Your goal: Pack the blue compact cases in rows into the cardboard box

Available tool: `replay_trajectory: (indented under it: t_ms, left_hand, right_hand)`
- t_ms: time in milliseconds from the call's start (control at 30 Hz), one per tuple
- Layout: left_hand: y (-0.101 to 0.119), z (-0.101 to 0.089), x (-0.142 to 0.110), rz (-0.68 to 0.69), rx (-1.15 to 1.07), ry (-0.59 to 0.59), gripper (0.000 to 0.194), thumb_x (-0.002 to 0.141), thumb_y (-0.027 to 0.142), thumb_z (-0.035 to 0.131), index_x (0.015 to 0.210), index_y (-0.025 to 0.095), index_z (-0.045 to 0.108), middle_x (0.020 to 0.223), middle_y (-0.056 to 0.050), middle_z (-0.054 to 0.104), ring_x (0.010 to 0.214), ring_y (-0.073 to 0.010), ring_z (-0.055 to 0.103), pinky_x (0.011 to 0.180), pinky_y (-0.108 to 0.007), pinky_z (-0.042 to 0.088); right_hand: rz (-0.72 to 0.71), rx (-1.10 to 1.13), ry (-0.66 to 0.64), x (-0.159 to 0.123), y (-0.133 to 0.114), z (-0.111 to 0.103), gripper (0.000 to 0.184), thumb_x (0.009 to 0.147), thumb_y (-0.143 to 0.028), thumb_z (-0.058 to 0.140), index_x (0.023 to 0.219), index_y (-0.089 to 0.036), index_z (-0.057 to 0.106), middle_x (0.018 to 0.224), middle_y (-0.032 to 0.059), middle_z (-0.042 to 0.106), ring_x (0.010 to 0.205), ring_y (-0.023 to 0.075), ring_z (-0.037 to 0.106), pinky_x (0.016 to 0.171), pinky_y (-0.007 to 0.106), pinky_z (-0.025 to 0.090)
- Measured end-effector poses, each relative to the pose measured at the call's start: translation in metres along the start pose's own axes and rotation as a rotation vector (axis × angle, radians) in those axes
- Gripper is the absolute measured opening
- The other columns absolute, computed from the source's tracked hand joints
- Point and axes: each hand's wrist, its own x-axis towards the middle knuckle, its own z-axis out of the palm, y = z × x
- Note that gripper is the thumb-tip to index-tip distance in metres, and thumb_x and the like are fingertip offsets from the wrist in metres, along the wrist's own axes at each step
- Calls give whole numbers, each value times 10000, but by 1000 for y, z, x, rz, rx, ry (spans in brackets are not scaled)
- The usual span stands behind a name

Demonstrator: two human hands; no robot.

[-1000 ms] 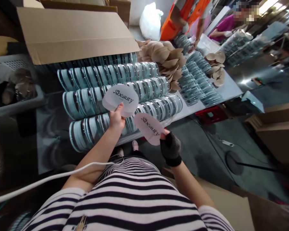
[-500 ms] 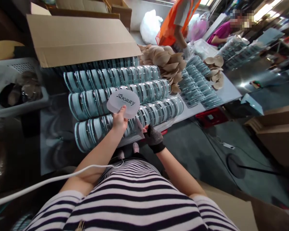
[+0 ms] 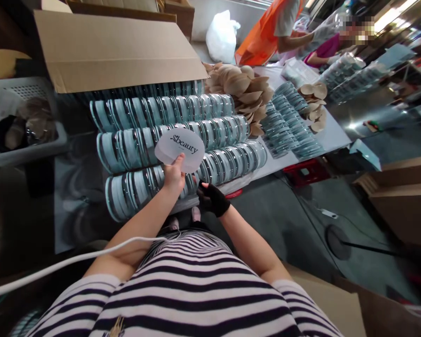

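Container rows [image 3: 231, 161] are laid on the worktop [image 3: 333, 133]; printed cards [image 3: 179, 145], not yet set down, are pinched by the left hand [image 3: 175, 178]; the right hand's [image 3: 213, 199] hold cannot be told.

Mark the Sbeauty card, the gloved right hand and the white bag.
Sbeauty card [image 3: 179, 149]: head view, middle of its printed face.
Right hand [image 3: 214, 200]: head view, on the dark glove.
White bag [image 3: 221, 38]: head view, middle of its visible side.

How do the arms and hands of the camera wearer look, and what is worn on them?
The right hand wears a black fabric glove that leaves the thumb tip bare; the left hand has no glove. The short fabric sleeves have white and dark stripes. A white cable crosses the left arm.
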Motion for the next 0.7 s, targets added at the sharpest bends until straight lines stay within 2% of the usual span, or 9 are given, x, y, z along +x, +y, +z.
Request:
replay_trajectory:
  t_ms: [67,133,200,300,367,433,567,633,700]
  left_hand:
    - [-2,2,0,19,-1,17,433,764,86,742,1173,206,665,1098,-68,748,1065,-196,688,981,-354,538]
    - [-4,3,1,28,8,27,410,758,87,746,1145,201,675,1072,-65,753,1030,-191,696,974,-357,539]
    - [-7,4,2,43,35,27,395,733,92,767,1108,192,689,1036,-61,758,994,-192,701,970,-362,540]
    - [-9,3,-2,102,88,-23,379,683,109,807,1044,176,710,987,-53,762,960,-186,705,977,-346,533]
    - [-6,1,-8,120,103,-76,353,673,136,814,1011,170,718,982,-52,763,954,-180,705,981,-328,526]
    - [-1,-3,-15,104,101,-81,332,661,139,811,979,163,720,971,-53,765,941,-179,706,984,-326,522]
    - [10,-11,-29,32,85,-1,262,672,113,783,924,134,715,949,-85,762,923,-211,714,991,-397,517]
    - [16,-13,-32,32,79,-7,224,721,122,757,940,148,715,995,-91,758,997,-221,703,997,-398,515]
    - [25,-16,-30,67,51,4,249,760,130,739,1001,187,712,1054,-69,754,1085,-210,679,998,-361,522]
  right_hand:
    - [54,149,-130,1,-2,-7,652,1032,-461,179,741,-137,664,457,-14,482,407,92,480,470,206,407]
    - [98,243,-167,7,-6,-19,616,999,-547,260,889,-126,696,481,-22,501,408,102,480,454,215,415]
    - [41,224,-19,19,-14,-38,569,968,-575,334,1091,-133,671,617,6,618,505,128,563,502,237,477]
    - [-180,54,369,41,-33,-68,545,966,-554,370,1254,-154,602,1081,106,704,957,198,673,847,337,557]
    - [-290,-135,510,50,-47,-77,564,949,-537,437,1318,-129,564,1338,167,598,1249,259,555,1064,430,455]
    - [-352,-294,567,50,-59,-73,581,936,-510,479,1353,-109,542,1433,197,514,1365,293,443,1146,486,363]
    - [-441,-341,563,38,-70,-42,468,965,-429,416,1325,-176,571,1317,152,608,1231,265,559,1075,454,442]
    - [-342,-235,575,32,-69,-37,462,955,-413,395,1280,-150,592,1142,154,686,1045,261,644,937,414,524]
    - [-198,-127,725,20,-63,-43,505,935,-423,380,1277,-109,580,1076,172,699,981,276,656,862,418,543]
